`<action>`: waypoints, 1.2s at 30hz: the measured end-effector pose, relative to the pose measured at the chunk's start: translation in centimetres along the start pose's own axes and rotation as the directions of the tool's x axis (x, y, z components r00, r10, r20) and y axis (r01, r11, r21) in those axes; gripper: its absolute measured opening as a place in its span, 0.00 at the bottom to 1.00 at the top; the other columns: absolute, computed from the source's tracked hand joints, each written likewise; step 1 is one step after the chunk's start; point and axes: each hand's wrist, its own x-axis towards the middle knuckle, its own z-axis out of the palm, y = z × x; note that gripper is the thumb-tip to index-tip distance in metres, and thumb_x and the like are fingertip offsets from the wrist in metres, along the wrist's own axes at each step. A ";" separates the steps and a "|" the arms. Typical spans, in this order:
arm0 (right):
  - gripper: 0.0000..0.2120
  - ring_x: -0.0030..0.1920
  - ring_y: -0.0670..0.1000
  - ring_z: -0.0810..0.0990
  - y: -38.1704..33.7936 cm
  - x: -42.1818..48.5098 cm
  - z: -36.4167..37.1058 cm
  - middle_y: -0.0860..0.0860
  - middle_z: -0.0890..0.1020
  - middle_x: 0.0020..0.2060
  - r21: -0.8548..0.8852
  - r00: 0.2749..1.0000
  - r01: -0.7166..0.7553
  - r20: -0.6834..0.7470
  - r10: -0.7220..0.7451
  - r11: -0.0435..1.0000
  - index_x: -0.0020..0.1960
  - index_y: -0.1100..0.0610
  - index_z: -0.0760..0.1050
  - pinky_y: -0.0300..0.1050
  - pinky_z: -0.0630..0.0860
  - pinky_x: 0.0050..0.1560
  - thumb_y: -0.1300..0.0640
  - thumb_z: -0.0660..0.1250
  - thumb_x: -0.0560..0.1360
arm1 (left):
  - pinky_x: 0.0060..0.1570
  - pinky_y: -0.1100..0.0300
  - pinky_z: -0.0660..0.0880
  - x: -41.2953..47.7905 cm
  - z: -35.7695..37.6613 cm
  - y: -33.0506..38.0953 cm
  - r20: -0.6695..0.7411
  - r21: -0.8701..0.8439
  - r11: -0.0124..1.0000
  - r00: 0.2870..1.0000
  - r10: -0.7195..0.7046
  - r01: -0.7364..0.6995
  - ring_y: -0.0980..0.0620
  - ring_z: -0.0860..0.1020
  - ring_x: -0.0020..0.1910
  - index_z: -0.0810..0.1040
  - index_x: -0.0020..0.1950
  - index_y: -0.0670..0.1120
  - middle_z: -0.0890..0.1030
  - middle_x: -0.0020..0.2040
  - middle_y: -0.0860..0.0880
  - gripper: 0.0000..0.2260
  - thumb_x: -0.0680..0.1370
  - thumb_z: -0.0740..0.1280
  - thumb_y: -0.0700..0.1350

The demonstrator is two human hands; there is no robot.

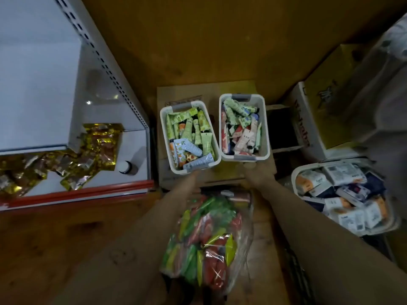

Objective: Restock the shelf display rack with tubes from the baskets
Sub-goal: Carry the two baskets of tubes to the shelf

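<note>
Two white baskets stand side by side on a flat cardboard box [220,177] on the floor. The left basket [164,137] holds mostly green tubes [199,128]. The right basket [265,133] holds green, pink and white tubes [240,126]. My left hand [192,176] is at the near end of the left basket, fingers tucked under its rim. My right hand [258,170] holds the near end of the right basket below its grey handle. The white shelf rack [92,190] with a red front edge is on the left.
Gold foil packets [88,148] and a small white-capped jar [124,166] lie on the shelf. A clear bag of red and green tubes [209,238] lies between my forearms. A white basket of small boxes [343,194] and cardboard cartons [317,119] stand to the right.
</note>
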 end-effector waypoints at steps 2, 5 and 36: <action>0.21 0.63 0.59 0.73 -0.3 1.7 1.0 0.57 0.73 0.61 0.189 0.998 -0.049 -0.036 0.057 0.981 0.64 0.59 0.71 0.56 0.72 0.64 0.49 0.68 0.76 | 0.45 0.49 0.78 2.1 0.2 -0.2 0.104 -0.261 0.961 0.992 -0.068 0.093 0.45 0.77 0.53 0.68 0.67 0.45 0.74 0.61 0.42 0.27 0.75 0.65 0.61; 0.25 0.60 0.59 0.74 -0.6 3.4 2.1 0.57 0.69 0.65 0.458 0.973 -0.226 0.058 0.224 0.860 0.70 0.52 0.67 0.57 0.74 0.62 0.44 0.66 0.76 | 0.59 0.42 0.74 4.7 0.7 -0.8 0.215 -0.512 0.846 0.976 -0.040 0.147 0.40 0.71 0.64 0.61 0.73 0.46 0.70 0.67 0.37 0.32 0.74 0.69 0.58; 0.19 0.56 0.70 0.75 0.7 9.3 4.6 0.69 0.75 0.59 0.903 0.958 -0.285 0.256 0.130 0.321 0.65 0.66 0.69 0.67 0.76 0.51 0.73 0.54 0.75 | 0.46 0.46 0.76 11.4 1.6 0.3 0.128 -0.854 0.518 0.987 0.101 0.057 0.37 0.78 0.51 0.71 0.60 0.38 0.76 0.57 0.35 0.12 0.77 0.60 0.31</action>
